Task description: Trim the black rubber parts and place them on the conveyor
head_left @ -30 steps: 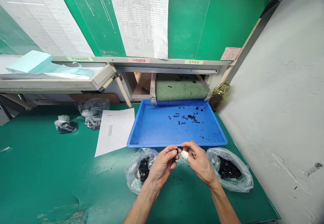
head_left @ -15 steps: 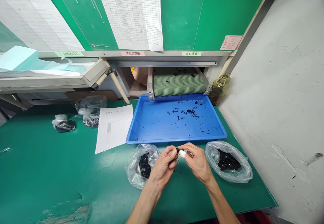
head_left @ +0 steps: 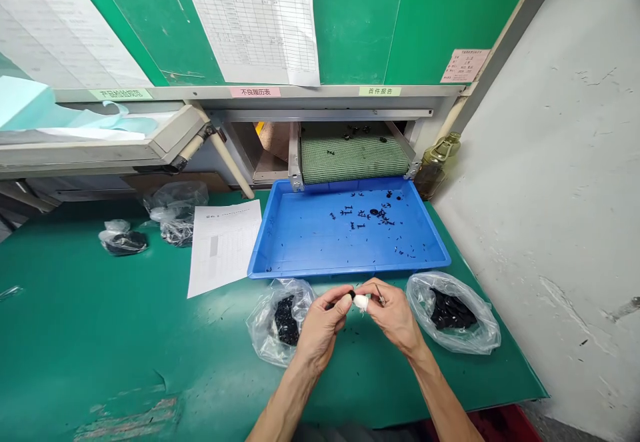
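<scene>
My left hand point(head_left: 323, 325) and my right hand point(head_left: 393, 312) meet over the green table just in front of the blue tray point(head_left: 280, 265). Between their fingertips sits a small black part point(head_left: 352, 294), pinched by both hands. A white wrap covers one fingertip of my right hand, and a thin metal tool point(head_left: 380, 293) sticks out of that hand. The tray holds scattered small black parts point(head_left: 373, 215). A clear bag of black parts point(head_left: 283, 319) lies left of my hands, another bag of black parts point(head_left: 453, 312) lies to the right.
A green mesh conveyor belt point(head_left: 353, 159) with a few black parts ends at the tray's far edge. A printed paper sheet point(head_left: 223, 245) lies left of the tray, two more plastic bags point(head_left: 173, 212) farther left. A bottle point(head_left: 437, 162) stands by the white wall.
My hands stay pinched together on the small part; they have barely moved. The view has tilted a little, so everything sits slightly higher in the picture.
</scene>
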The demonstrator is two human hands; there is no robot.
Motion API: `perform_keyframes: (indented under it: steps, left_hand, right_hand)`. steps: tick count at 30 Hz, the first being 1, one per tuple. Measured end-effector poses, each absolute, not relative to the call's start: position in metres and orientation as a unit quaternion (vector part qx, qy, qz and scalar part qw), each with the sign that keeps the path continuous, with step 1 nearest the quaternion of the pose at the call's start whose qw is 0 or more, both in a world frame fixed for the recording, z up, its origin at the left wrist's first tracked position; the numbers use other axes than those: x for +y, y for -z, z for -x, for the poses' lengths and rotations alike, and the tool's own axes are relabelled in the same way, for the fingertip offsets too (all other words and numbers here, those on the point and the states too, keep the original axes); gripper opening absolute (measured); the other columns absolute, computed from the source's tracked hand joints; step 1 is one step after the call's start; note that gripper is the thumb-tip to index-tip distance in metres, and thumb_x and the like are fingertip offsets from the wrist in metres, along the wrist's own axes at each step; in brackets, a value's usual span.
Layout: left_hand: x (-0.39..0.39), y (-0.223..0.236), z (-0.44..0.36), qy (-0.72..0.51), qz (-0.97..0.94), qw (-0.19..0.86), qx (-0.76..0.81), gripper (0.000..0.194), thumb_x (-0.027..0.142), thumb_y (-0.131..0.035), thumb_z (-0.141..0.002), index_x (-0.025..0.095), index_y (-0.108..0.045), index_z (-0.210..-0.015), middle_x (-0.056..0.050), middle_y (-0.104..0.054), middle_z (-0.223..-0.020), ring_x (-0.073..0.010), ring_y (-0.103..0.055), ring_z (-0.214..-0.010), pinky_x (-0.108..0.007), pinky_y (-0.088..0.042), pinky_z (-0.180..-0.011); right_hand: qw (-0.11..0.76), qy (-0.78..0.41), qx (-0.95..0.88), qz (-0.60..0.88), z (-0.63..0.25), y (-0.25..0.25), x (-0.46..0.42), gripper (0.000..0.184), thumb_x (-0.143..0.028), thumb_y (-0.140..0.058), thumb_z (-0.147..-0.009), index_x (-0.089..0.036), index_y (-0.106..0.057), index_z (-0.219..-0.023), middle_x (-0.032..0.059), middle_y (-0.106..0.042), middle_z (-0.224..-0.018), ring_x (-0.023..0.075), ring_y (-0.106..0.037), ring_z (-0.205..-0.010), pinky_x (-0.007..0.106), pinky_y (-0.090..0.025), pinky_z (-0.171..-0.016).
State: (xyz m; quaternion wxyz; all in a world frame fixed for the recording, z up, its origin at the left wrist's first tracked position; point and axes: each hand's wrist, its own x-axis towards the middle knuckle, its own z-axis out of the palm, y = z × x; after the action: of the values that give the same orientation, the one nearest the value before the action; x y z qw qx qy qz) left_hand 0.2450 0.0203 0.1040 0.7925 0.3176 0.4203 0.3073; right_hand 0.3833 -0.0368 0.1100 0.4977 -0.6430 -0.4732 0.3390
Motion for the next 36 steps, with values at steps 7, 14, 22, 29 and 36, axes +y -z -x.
perform_keyframes:
  steps: [7,14,22,29,36]
  left_hand:
    - [0.015,-0.094,-0.243,-0.343,-0.357,0.75,0.44,0.032,0.035,-0.083,-0.059,0.016,-0.076,-0.084,0.002,-0.055,-0.062,-0.0054,-0.035,-0.051,-0.021,-0.026,-0.048]
    - [0.013,-0.089,-0.244,-0.356,-0.32,0.756,0.446,0.032,0.033,-0.083,-0.061,0.016,-0.073,-0.086,0.003,-0.057,-0.065,-0.0029,-0.034,-0.047,-0.018,-0.026,-0.043]
    - [0.026,-0.091,-0.239,-0.361,-0.215,0.82,0.39,0.028,0.028,-0.081,-0.065,0.014,-0.062,-0.081,-0.005,-0.063,-0.084,-0.0038,-0.04,-0.055,-0.012,-0.02,-0.035]
    - [0.021,-0.09,-0.242,-0.356,-0.246,0.804,0.408,0.034,0.03,-0.081,-0.066,0.015,-0.068,-0.094,-0.002,-0.06,-0.082,0.0011,-0.026,-0.045,-0.015,-0.018,-0.038]
    - [0.023,-0.086,-0.244,-0.356,-0.315,0.759,0.446,0.029,0.033,-0.08,-0.066,0.018,-0.072,-0.089,-0.001,-0.062,-0.078,-0.0024,-0.034,-0.049,-0.017,-0.026,-0.043]
  right_hand:
    - [0.491,-0.355,-0.475,0.639,-0.381,-0.111,-0.037,0.019,-0.014,-0.055,-0.074,-0.02,-0.073,-0.078,0.0,-0.062,-0.075,0.0096,-0.044,-0.056,0.023,-0.031,-0.051]
    - [0.466,-0.362,-0.48,0.649,-0.377,-0.106,-0.031,0.016,-0.019,-0.055,-0.079,-0.02,-0.071,-0.081,-0.0011,-0.057,-0.072,0.0096,-0.043,-0.055,0.023,-0.034,-0.05]
    - [0.348,-0.279,-0.584,0.678,-0.377,-0.12,-0.051,0.045,-0.01,-0.036,-0.086,-0.027,-0.047,-0.126,0.0051,-0.062,-0.111,0.0194,-0.061,-0.091,0.03,-0.046,-0.075]
    - [0.23,-0.184,-0.615,0.731,-0.361,-0.119,-0.052,0.038,-0.008,-0.035,-0.087,-0.023,-0.055,-0.115,0.006,-0.068,-0.087,0.0216,-0.063,-0.068,0.029,-0.038,-0.055]
    - [0.203,-0.1,-0.636,0.738,-0.36,-0.113,-0.046,0.038,-0.008,-0.04,-0.085,-0.021,-0.059,-0.115,0.0077,-0.065,-0.084,0.0209,-0.061,-0.073,0.029,-0.04,-0.06]
